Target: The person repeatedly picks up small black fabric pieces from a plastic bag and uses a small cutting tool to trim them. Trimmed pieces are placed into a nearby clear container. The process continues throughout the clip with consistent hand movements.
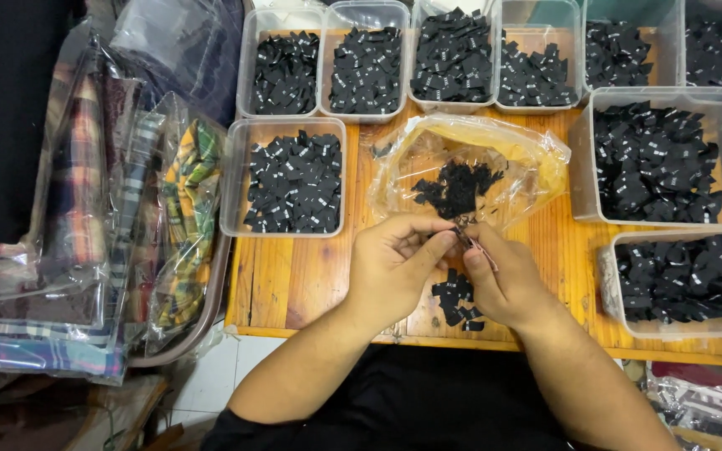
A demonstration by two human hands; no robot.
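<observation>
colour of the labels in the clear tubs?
Black with small white marks, seen in the head view: labels in a clear tub.

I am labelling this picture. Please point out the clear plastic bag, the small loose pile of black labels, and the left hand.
Clear plastic bag [536, 159]: head view, its right side.
Small loose pile of black labels [455, 301]: head view, its middle.
Left hand [390, 267]: head view, its back.

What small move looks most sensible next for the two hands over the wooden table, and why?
Probably drop the small black fabric label, pinched between the left hand and right hand, onto the little pile of black labels below; the clear plastic bag holds more.
</observation>
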